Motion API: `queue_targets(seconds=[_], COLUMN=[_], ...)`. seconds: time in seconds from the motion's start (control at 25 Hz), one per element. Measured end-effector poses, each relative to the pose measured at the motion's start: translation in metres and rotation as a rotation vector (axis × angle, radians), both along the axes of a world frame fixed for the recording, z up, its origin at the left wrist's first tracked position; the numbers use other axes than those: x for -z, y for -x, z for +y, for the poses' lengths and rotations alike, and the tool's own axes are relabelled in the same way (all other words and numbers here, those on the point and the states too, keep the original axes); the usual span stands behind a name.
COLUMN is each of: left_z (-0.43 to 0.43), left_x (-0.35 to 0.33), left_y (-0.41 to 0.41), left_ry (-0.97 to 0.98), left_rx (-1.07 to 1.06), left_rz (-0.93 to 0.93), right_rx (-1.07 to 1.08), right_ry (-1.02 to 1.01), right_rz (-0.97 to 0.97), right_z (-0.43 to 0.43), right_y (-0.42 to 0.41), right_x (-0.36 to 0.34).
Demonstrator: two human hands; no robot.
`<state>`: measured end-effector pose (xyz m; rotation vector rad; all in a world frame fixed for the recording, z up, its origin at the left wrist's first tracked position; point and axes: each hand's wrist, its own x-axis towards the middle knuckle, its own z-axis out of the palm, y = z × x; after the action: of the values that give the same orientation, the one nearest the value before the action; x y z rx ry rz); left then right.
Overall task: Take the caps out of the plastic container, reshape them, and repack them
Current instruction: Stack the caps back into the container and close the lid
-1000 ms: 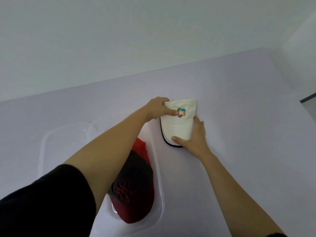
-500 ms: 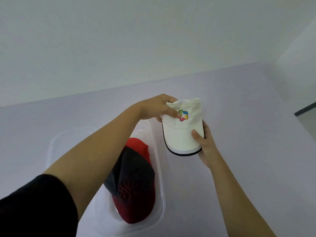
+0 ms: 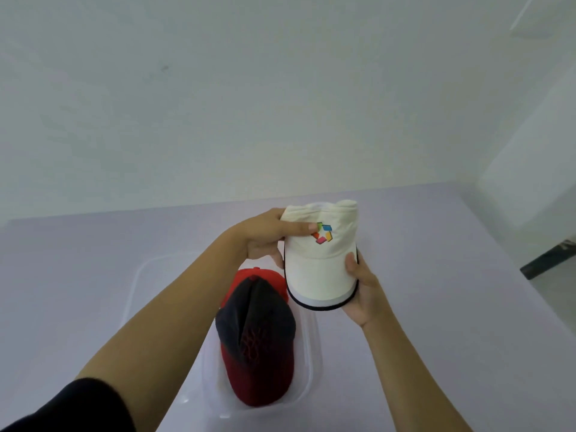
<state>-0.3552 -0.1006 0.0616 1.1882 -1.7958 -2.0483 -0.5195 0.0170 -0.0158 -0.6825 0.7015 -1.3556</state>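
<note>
Both hands hold a cream fabric cap (image 3: 318, 269) with a multicoloured logo, raised off the pale lilac worktop (image 3: 436, 307).
The left hand (image 3: 265, 236) pinches its folded crown; the right hand (image 3: 361, 288) grips the dark-edged brim. Below the left hand, a red-and-navy cap (image 3: 257, 344) lies in the clear plastic container (image 3: 307, 363).

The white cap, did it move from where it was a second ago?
Yes. The white cap was pressed flat on the table; now both hands hold it lifted off, nearer the plastic container.

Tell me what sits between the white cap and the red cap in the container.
Nothing: in the head view the white cap, held by both hands, hangs just above the red cap, their edges nearly overlapping.
</note>
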Motion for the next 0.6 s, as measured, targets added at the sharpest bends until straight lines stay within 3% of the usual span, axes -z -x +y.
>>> queue_targets(seconds=[0.12, 0.32, 0.44, 0.6], left_z=[0.006, -0.003, -0.018, -0.037], left_x=[-0.008, -0.022, -0.026, -0.029], left_y=[-0.028, -0.068, -0.095, -0.122], left_ry=[-0.008, 0.125, 0.2, 0.285], left_rx=[0.02, -0.105, -0.214, -0.326], left_rz=[0.009, 0.027, 0.048, 0.046], right_rx=[-0.086, -0.015, 0.039, -0.104], right_ry=[0.032, -0.023, -0.21, -0.312], right_rz=[-0.011, 0.192, 0.24, 0.614], right_z=[0.004, -0.014, -0.029, -0.041], right_y=[-0.021, -0.048, -0.056, -0.068], right_x=[-0.008, -0.014, -0.011, 0.011])
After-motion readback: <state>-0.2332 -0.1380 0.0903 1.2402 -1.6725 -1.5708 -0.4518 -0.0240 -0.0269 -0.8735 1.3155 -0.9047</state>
